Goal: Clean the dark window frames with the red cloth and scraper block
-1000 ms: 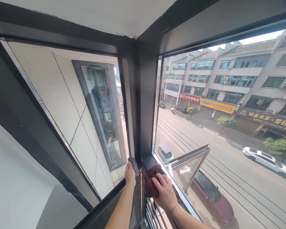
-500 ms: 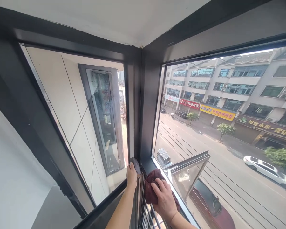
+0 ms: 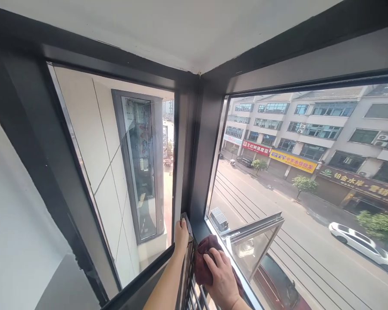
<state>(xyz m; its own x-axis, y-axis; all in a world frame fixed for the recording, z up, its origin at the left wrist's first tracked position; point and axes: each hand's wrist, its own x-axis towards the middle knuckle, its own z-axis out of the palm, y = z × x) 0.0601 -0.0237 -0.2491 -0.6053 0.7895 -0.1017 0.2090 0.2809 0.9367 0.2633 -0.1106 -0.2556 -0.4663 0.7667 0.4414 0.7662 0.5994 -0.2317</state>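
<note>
A crumpled maroon cloth (image 3: 203,260) is bunched under my right hand (image 3: 221,275), whose curled fingers press on it. It lies by the lower corner of the window frame, over the sill's inner edge. To its left, my left hand (image 3: 181,237) is closed round a dark grey, flat-edged piece (image 3: 186,218) at the foot of the corner post (image 3: 194,172). Its full shape is hidden by my fingers. Below and between the hands are thin metal railing bars (image 3: 197,297), partly covered by my arms.
An opened window sash (image 3: 255,226) juts outward over the street beyond the right sill. On the left, a fixed pane faces a pale panelled wall (image 3: 80,112). The white ceiling (image 3: 168,30) meets the dark frames above. Outside are parked cars and shopfronts below.
The view has shifted slightly, so the frame corner sits lower and further right. Both hands keep their holds, and the cloth stays in nearly the same place by the sill.
</note>
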